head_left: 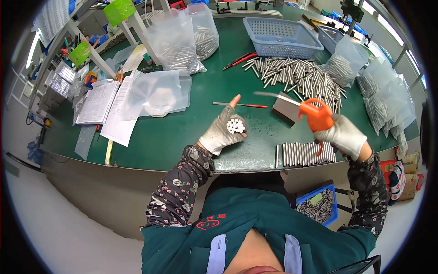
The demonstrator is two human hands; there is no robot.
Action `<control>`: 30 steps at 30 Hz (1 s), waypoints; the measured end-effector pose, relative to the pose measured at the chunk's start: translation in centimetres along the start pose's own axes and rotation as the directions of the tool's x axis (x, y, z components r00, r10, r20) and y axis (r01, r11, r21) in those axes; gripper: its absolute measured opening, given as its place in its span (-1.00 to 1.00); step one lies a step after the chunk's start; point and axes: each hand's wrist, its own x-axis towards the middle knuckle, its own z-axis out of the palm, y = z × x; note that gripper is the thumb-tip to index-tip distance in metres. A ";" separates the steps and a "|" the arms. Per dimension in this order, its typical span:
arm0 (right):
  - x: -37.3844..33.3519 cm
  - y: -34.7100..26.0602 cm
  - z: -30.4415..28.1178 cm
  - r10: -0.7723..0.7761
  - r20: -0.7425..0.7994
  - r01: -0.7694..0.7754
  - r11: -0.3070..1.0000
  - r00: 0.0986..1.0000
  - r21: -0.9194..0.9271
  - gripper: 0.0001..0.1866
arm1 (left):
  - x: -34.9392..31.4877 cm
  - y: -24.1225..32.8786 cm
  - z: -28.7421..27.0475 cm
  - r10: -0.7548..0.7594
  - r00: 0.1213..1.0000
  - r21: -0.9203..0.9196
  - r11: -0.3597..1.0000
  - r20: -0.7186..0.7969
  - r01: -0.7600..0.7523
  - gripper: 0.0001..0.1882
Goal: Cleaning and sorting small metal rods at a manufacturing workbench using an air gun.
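My left hand (221,131), in a pale work glove, is closed around a bundle of metal pins (235,126). Their round ends face up, and the thumb points away from me. To the right, my gloved right hand (343,133) grips an orange air blow gun (316,114). Its thin nozzle reaches left over a dark grey block (286,109). Below the gun, a row of metal pins (301,154) lies side by side near the table's front edge. A thin file with a red handle (251,106) rests just beyond my left hand.
A heap of loose pins (301,77) spreads before a blue basket (283,39). Red-handled pliers (240,60) lie beside it. Bags of pins (173,48) stand at the back and right (381,91). Papers (98,102) and plastic bags (159,93) cover the left. A blue bin (319,205) sits below.
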 end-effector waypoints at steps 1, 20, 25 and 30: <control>0.2 -0.7 -1.2 0.153 -0.040 -0.155 0.987 0.987 -0.033 -0.61 | -0.1 0.1 0.0 -0.001 1.000 0.002 1.000 -0.007 0.001 0.09; 5.1 19.2 -15.7 0.491 -0.566 -0.434 0.867 0.663 0.244 -0.67 | 0.0 -0.1 -0.4 -0.002 0.999 0.010 1.000 0.050 0.001 0.11; 6.2 19.1 -13.4 0.517 -0.510 -0.424 0.856 0.688 0.296 -0.69 | -0.2 -0.2 -0.4 -0.004 0.999 -0.001 1.000 0.042 0.005 0.10; 6.2 19.2 -13.4 0.500 -0.490 -0.418 0.866 0.714 0.275 -0.69 | -0.2 -0.3 -0.4 0.010 0.999 0.020 1.000 0.038 -0.010 0.09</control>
